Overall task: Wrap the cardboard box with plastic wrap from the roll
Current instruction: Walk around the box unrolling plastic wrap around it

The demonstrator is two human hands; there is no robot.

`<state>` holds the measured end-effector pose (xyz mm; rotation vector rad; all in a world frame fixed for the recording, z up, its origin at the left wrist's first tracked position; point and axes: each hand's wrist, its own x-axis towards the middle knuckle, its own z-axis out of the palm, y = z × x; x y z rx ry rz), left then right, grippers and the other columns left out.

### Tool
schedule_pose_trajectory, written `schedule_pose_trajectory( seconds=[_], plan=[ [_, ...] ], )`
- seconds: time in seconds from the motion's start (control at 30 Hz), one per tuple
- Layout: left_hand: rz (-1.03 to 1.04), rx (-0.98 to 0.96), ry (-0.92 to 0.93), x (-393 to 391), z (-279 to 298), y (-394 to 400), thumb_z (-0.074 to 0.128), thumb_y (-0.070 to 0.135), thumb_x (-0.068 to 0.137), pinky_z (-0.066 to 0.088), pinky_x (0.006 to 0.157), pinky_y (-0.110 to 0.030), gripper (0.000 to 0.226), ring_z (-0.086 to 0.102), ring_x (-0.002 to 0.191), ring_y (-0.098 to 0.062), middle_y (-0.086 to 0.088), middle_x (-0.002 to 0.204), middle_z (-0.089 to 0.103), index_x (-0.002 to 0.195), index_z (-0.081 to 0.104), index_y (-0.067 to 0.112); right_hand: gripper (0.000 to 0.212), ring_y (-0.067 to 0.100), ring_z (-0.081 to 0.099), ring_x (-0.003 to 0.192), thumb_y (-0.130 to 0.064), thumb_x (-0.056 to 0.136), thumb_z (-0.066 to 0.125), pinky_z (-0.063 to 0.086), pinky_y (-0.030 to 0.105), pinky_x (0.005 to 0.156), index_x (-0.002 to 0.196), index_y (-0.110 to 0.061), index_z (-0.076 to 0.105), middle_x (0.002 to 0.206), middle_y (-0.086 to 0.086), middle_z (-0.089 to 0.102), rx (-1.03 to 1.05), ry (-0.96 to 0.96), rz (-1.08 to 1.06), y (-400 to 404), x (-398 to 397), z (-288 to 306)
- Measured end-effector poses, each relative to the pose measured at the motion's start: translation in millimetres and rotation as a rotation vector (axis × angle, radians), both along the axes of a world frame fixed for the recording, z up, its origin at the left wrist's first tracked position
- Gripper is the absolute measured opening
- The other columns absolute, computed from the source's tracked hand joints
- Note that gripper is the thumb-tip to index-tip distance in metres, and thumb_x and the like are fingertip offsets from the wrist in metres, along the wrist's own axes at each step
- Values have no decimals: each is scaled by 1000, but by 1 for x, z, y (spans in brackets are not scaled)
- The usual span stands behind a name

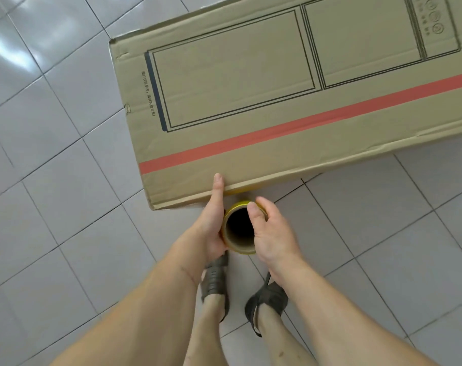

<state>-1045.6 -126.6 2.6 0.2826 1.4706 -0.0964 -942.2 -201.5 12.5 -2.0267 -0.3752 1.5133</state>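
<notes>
**Head view: both hands on the wrap roll at the box's near edge**

Head camera looks straight down on a pale tiled floor (53, 167), glossy with light reflections toward the upper left and crossed by dark grout lines.

Moving rightward, the cardboard box (251, 101) lies flat on the tiles, long and tilted so its far end runs off the upper right of the frame. Its top face carries black outline rectangles, a short line of small print near the left end, and a red stripe (304, 125) running along its length close to the near edge. The near long edge shows creases and slight crumpling.

At that near edge, close to the box's left corner, the left hand (214, 228) reaches forward with its thumb laid straight against the cardboard side, while the palm and curled fingers cup the left side of the roll (239, 228). The roll stands end-on to the camera, its dark hollow core ringed by a brown tube and a yellowish rim, just beside the box and between the two hands.

On the roll's right, the right hand (271, 231) grips it, thumb hooked over the top rim and fingers wrapped round the far side.

Below the hands, two feet in dark strapped sandals (267, 299) stand on the tiles.
</notes>
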Motion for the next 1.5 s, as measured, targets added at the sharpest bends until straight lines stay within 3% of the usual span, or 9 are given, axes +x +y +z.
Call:
schedule_pose_trajectory(
  seconds=[0.17,0.37,0.6,0.77,0.93,1.07,1.2,1.37,1.5],
  plan=[
    [-83,110,104,13,-1,-3,40,100,82,52,109,-43,107,67,134,-27,-6,142,74,150,63,21,54,8,43,128,-59,99,35,34,26,102,146,-33,40,142,-14,46,-40,88,-28,2,15,-2],
    [-20,17,5,24,0,2,35,94,90,62,91,-44,101,82,100,-27,-14,109,85,123,77,8,30,4,52,109,-58,98,39,38,19,83,119,-42,53,119,-16,59,-63,126,-134,7,25,-1],
    [-101,110,65,42,-4,-2,56,104,66,52,117,-50,104,74,123,-25,-3,125,82,129,77,23,68,9,51,120,-64,89,53,38,25,92,145,-27,43,137,-7,55,-110,80,-168,12,42,-1],
    [-52,35,-15,54,-6,1,49,97,81,55,115,-54,100,79,115,-33,-13,116,84,128,77,13,46,-1,59,102,-56,94,52,42,16,76,131,-29,57,116,-12,66,-89,161,-225,7,52,5],
    [-67,-23,-101,71,-5,-8,43,107,64,53,118,-55,120,76,122,-32,-14,124,82,135,74,15,44,9,56,114,-51,93,57,44,29,100,131,-28,57,125,-10,60,-104,-6,-103,9,81,2],
    [-114,105,53,89,-8,-5,58,93,81,52,119,-54,88,79,115,-31,-9,112,86,120,79,18,77,8,50,120,-65,83,61,40,30,99,147,-28,39,134,-15,50,-143,154,-200,5,91,-2],
    [-52,40,-7,98,-7,-9,44,97,85,53,118,-54,102,78,117,-35,-16,117,84,127,78,10,50,4,57,112,-61,93,50,41,20,82,132,-31,53,121,-11,63,-117,257,-171,-5,104,3],
    [-42,1,-7,118,-6,-27,30,104,82,48,122,-55,111,74,125,-32,-12,121,83,130,76,15,58,11,44,133,-55,94,52,34,26,105,145,-29,44,147,-6,47,-95,86,-97,-15,131,3],
    [-37,136,93,139,-8,-30,55,91,87,52,119,-53,87,78,117,-30,-8,114,85,125,78,16,64,11,45,131,-63,92,49,35,28,105,146,-29,43,145,-7,50,-101,136,-147,-15,144,-1]
  ],
)
